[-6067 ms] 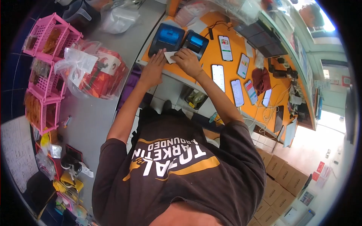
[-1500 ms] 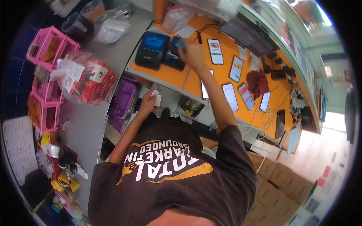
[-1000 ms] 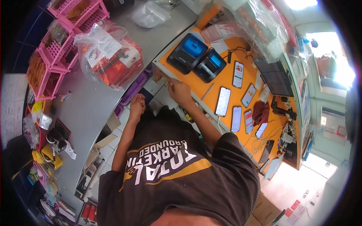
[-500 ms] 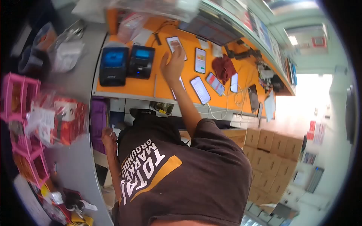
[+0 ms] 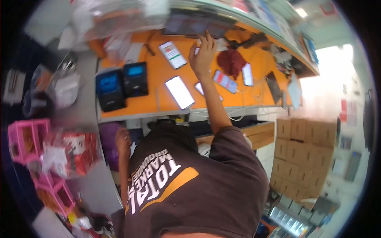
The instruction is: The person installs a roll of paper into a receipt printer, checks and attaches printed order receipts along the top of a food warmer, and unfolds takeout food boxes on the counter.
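My right hand reaches over the orange desk with its fingers spread. It hovers above a phone that it mostly covers; whether it touches the phone I cannot tell. To its left lies a phone with a green bar on its screen, and nearer me a phone with a blank white screen. Right of my forearm rest a phone with a red and blue screen and a smaller lit phone. My left hand hangs low beside the desk, fingers curled; what they hold, if anything, is hidden.
Two black printers stand at the desk's left end. A dark red cloth and white cables lie on the right. A monitor is at the back. Cardboard boxes are stacked at right; pink baskets sit at left.
My right hand has moved right, from the left phone to the one beside it, with its fingers now spread. My left hand stays low and curled. The camera view has shifted.
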